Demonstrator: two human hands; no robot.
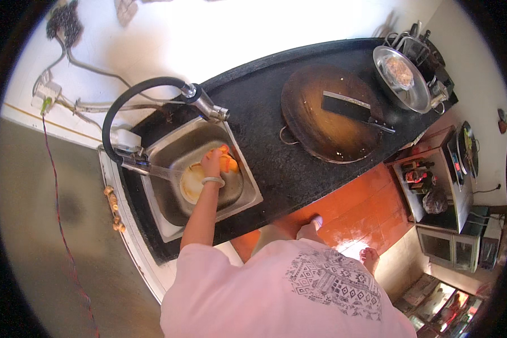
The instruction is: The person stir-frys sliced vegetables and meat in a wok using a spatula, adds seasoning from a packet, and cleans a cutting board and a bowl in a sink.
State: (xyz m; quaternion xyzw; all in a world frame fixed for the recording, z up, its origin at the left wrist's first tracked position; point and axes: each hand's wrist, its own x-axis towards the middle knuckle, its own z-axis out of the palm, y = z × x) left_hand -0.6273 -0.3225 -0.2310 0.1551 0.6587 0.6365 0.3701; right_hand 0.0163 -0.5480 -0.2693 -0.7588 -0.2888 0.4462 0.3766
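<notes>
My left hand, with a pale bangle at its wrist, grips an orange cloth inside the stainless steel sink. Under and beside that hand lies a pale round thing, perhaps a dish; my arm covers part of it. Water sprays towards it from the nozzle of a faucet with a black flexible hose. Down at my right side hangs my right hand, away from the counter, its fingers loosely bent and nothing visible in them.
On the black counter, a cleaver lies across a round wooden chopping board. Behind it sits a steel basin holding a bagged item. Ginger rests on the left ledge. A cabinet stands right, beyond red floor tiles.
</notes>
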